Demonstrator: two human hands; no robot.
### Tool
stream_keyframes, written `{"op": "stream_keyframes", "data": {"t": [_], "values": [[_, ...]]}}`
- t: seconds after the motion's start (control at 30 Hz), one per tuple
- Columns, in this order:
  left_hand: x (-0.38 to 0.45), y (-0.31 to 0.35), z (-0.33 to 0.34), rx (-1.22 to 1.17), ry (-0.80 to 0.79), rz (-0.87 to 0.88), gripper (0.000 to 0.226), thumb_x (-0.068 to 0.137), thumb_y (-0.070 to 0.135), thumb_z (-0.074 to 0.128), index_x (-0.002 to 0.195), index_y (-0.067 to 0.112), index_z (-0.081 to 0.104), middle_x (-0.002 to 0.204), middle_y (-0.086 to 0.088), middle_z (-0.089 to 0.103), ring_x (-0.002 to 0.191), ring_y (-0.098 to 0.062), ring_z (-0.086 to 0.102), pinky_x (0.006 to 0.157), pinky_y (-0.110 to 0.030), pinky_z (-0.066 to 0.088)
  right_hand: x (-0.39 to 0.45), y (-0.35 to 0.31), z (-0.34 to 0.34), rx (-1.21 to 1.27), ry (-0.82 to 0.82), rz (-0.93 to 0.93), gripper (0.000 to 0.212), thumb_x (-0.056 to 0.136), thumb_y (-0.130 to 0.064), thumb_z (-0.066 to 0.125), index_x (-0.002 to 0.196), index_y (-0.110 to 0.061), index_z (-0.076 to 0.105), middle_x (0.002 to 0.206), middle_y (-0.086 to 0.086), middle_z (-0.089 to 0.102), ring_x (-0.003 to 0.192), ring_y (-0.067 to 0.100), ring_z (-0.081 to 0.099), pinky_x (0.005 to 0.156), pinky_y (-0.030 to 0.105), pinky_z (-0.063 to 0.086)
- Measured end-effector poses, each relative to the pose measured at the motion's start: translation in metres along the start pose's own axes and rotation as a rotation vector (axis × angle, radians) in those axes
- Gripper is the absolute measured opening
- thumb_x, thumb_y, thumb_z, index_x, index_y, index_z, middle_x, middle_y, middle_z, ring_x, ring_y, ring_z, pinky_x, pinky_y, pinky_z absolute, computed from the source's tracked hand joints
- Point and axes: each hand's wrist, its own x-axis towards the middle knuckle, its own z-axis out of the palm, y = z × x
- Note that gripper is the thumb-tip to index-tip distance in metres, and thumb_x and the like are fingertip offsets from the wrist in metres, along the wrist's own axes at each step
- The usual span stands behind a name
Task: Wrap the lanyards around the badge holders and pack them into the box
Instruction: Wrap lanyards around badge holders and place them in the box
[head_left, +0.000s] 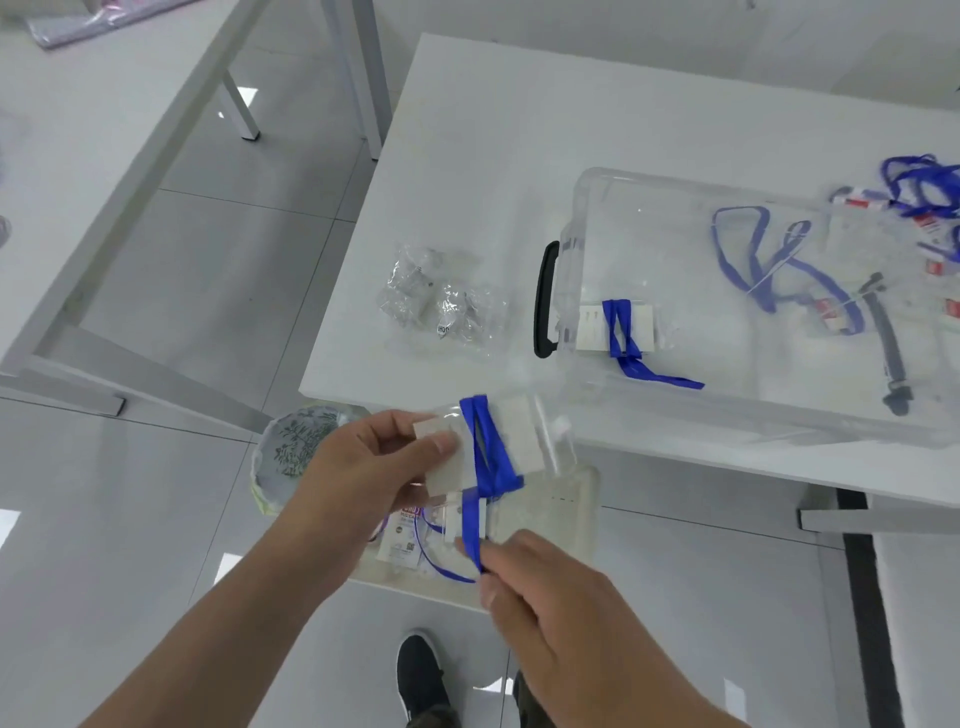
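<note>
The left hand (363, 462) grips a clear badge holder (498, 447) by its left end, thumb pressed on the white card inside, holding it in the air just off the near edge of the desk (467, 156). A blue lanyard (491, 457) is wound several turns around the middle of that holder. The right hand (550, 597) pinches the loose end of the same lanyard between thumb and fingertips just below the holder, with the strap running taut up from the pinch to the wraps.

Below the hands, on what looks like a low white surface, lie a clear plastic bag (550, 514), a thin blue cord and a small printed card (402, 540), partly hidden by the hands. To their left stands a bin (296, 447) lined with a leaf-patterned bag. A dark shoe (421, 675) shows on the tiled floor.

On the desk, toward its near right part, sits the clear box (727, 312) with a black handle (545, 299) on its left end. Inside, against the left wall, lies one wrapped holder (618, 327) with its blue strap end trailing right. Loose lanyards and badge holders (841, 270) lie at the box's far right end; whether inside or behind it I cannot tell. Left of the box, near the desk's near left corner, lie crumpled clear wrappers (441, 301).
</note>
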Motion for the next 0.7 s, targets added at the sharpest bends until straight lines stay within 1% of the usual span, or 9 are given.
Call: {"op": "stream_keyframes", "data": {"t": [0.07,0.17,0.23,0.3,0.43,0.53,0.6,0.67,0.7], "values": [[-0.007,0.004,0.002,0.218,0.018,0.066,0.002,0.083,0.011,0.073,0.085,0.009,0.074,0.085,-0.012,0.077,0.078,-0.033,0.072,0.076,-0.043,0.06,-0.003,-0.008,-0.017,-0.138,0.061,-0.017,0.04,0.092,-0.05,0.027,0.118,-0.036,0.055,0.092,-0.019,0.044,0.077,0.001,0.046,0.069,0.02,0.043],[-0.022,0.019,0.007,0.38,-0.066,0.113,0.001,0.078,0.02,0.076,0.078,0.02,0.077,0.08,-0.005,0.077,0.07,-0.019,0.073,0.069,-0.032,0.059,-0.006,-0.02,-0.06,-0.253,0.263,-0.132,0.023,0.088,-0.041,0.049,0.099,-0.038,0.069,0.081,-0.021,0.061,0.071,0.0,0.056,0.061,0.018,0.05],[-0.034,0.034,0.014,0.401,-0.157,0.127,0.011,0.07,0.028,0.074,0.081,0.027,0.077,0.081,-0.002,0.078,0.072,-0.017,0.074,0.067,-0.025,0.057,-0.005,-0.026,-0.09,-0.294,0.355,-0.152,0.016,0.082,-0.043,0.056,0.092,-0.04,0.068,0.078,-0.023,0.062,0.073,0.0,0.056,0.063,0.019,0.046],[-0.046,0.054,0.023,0.379,-0.214,0.176,0.016,0.067,0.029,0.073,0.082,0.027,0.077,0.082,-0.002,0.078,0.075,-0.021,0.075,0.067,-0.025,0.058,-0.005,-0.034,-0.116,-0.23,0.43,-0.138,0.015,0.076,-0.044,0.067,0.091,-0.04,0.067,0.081,-0.022,0.064,0.077,0.002,0.059,0.068,0.021,0.043],[-0.053,0.097,0.051,0.366,-0.222,0.31,0.019,0.066,0.031,0.074,0.084,0.027,0.078,0.082,-0.001,0.078,0.075,-0.024,0.074,0.072,-0.029,0.061,-0.003,-0.042,-0.16,-0.135,0.614,-0.168,0.009,0.071,-0.039,0.08,0.076,-0.04,0.073,0.084,-0.016,0.066,0.081,0.006,0.06,0.07,0.011,0.041],[-0.04,0.122,0.082,0.349,-0.22,0.371,0.009,0.078,0.018,0.075,0.086,0.018,0.078,0.083,-0.002,0.078,0.078,-0.027,0.074,0.075,-0.035,0.06,0.002,-0.039,-0.197,-0.006,0.659,-0.151,0.015,0.071,-0.036,0.082,0.077,-0.043,0.071,0.089,-0.016,0.067,0.089,0.004,0.062,0.069,0.013,0.049],[-0.026,0.132,0.106,0.354,-0.191,0.371,0.008,0.083,0.014,0.074,0.089,0.018,0.077,0.084,-0.004,0.078,0.082,-0.03,0.073,0.077,-0.037,0.061,0.013,-0.028,-0.219,0.022,0.636,-0.066,0.011,0.072,-0.036,0.081,0.074,-0.041,0.071,0.083,-0.014,0.069,0.082,0.003,0.063,0.062,0.014,0.05],[-0.006,0.134,0.13,0.387,-0.137,0.351,0.006,0.085,0.015,0.074,0.09,0.016,0.076,0.08,-0.009,0.075,0.071,-0.03,0.069,0.076,-0.037,0.061,0.03,-0.005,-0.237,0.002,0.578,0.077,0.009,0.075,-0.037,0.08,0.077,-0.038,0.07,0.079,-0.019,0.068,0.074,0.004,0.064,0.05,0.01,0.045],[0.005,0.132,0.141,0.416,-0.11,0.335,0.008,0.085,0.014,0.073,0.093,0.014,0.075,0.075,-0.012,0.071,0.063,-0.026,0.065,0.074,-0.035,0.062,0.038,0.009,-0.243,-0.027,0.551,0.136,0.009,0.077,-0.036,0.079,0.08,-0.037,0.07,0.08,-0.02,0.069,0.072,0.004,0.064,0.051,0.008,0.043]]}}
